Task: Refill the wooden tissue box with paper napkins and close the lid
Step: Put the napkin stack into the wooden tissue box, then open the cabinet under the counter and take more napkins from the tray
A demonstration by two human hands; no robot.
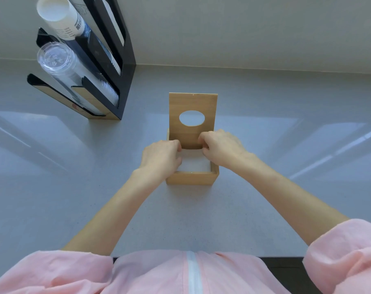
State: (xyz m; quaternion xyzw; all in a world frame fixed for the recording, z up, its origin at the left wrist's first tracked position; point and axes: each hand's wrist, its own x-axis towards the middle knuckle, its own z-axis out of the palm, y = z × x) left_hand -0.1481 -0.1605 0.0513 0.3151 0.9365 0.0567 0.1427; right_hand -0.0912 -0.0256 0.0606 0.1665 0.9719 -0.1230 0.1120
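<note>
A square wooden tissue box (192, 178) stands in the middle of the grey counter. Its hinged lid (193, 102) stands upright at the far side, with an oval hole in it. White paper napkins (194, 164) fill the box nearly to the rim. My left hand (160, 157) reaches over the left wall, fingers curled down onto the left edge of the napkins. My right hand (219, 146) is over the far right corner, fingers bent on the napkins near the base of the lid. Fingertips of both hands are hidden inside the box.
A black cup dispenser (108, 66) stands at the back left, holding a stack of white paper cups (59, 18) and a stack of clear plastic cups (59, 62). The grey counter (286, 145) meets a pale wall behind. Its near edge is at my pink-clad body.
</note>
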